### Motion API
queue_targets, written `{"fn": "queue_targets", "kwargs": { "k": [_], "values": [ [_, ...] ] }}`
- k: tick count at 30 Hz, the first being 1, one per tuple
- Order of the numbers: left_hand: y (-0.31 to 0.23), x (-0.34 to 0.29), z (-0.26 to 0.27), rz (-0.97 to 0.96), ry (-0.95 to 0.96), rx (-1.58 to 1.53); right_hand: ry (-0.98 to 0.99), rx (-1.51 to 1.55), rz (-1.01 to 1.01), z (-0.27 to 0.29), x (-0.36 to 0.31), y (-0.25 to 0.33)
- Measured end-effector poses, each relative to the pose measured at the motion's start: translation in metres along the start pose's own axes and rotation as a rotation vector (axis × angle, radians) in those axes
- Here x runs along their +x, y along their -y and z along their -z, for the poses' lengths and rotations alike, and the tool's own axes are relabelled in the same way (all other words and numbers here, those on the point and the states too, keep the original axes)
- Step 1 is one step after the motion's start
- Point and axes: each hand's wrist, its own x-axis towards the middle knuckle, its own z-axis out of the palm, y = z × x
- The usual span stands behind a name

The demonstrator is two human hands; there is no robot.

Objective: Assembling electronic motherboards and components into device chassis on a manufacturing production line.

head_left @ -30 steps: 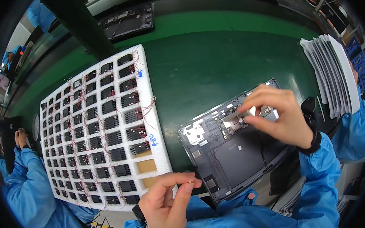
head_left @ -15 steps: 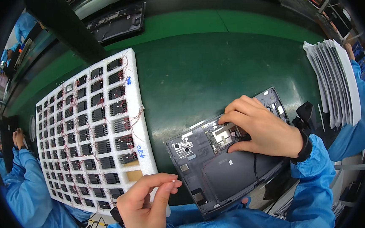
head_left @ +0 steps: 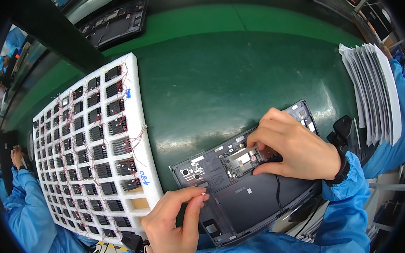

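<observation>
A dark laptop base (head_left: pixel 235 190) lies tilted on the green bench in front of me, its inside facing up. A small circuit board (head_left: pixel 239 163) with silver parts sits near its far edge. Over that board my right hand (head_left: pixel 288 146) curves, thumb and fingers either side of a dark block (head_left: pixel 268 155), mostly hidden by the hand. Above the base's left edge my left hand (head_left: pixel 178 222) pinches a tiny white piece (head_left: pixel 203 194) between thumb and forefinger; whether a wire runs from it I cannot tell.
To the left, a white foam tray (head_left: pixel 150 177) holds rows of black finned blocks with thin red wires. Upright white sheets (head_left: pixel 371 91) stand at the right. Another open laptop base (head_left: pixel 118 24) lies on the far left ledge, behind a dark post (head_left: pixel 57 33). A co-worker's hand (head_left: pixel 17 157) shows far left.
The tray, post and laptop base have shifted left in the picture. My left hand has moved right to the base's edge, still pinching the white piece. The right hand stays over the board.
</observation>
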Motion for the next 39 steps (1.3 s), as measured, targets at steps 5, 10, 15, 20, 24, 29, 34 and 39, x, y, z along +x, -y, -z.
{"fn": "queue_targets", "kwargs": {
  "k": [5, 10, 15, 20, 24, 29, 34, 39],
  "values": [
    [-0.001, 0.000, -0.009, 0.060, -0.049, -0.053, -0.065, -0.014, 0.021, -0.004, 0.003, -0.002],
    [-0.001, 0.001, -0.010, 0.057, -0.035, -0.045, -0.057, -0.014, 0.003, -0.004, 0.003, -0.003],
    [0.001, 0.001, -0.012, 0.046, -0.040, -0.041, -0.065, -0.025, 0.029, -0.005, 0.001, 0.004],
    [0.002, 0.000, -0.011, 0.032, -0.036, -0.043, -0.222, 0.026, 0.004, 0.007, -0.006, 0.001],
    [-0.002, -0.001, -0.010, 0.093, -0.033, -0.057, -0.268, 0.022, -0.199, 0.017, -0.029, -0.004],
    [0.008, 0.010, -0.018, -0.336, 0.089, 0.189, -0.360, 0.087, -0.347, 0.004, -0.043, -0.006],
    [0.015, 0.007, -0.027, -0.535, 0.135, 0.372, -0.498, -0.068, -0.322, -0.001, -0.042, -0.009],
    [0.013, 0.008, -0.030, -0.539, 0.188, 0.432, -0.530, 0.042, -0.416, 0.000, -0.048, -0.010]
  ]
}}
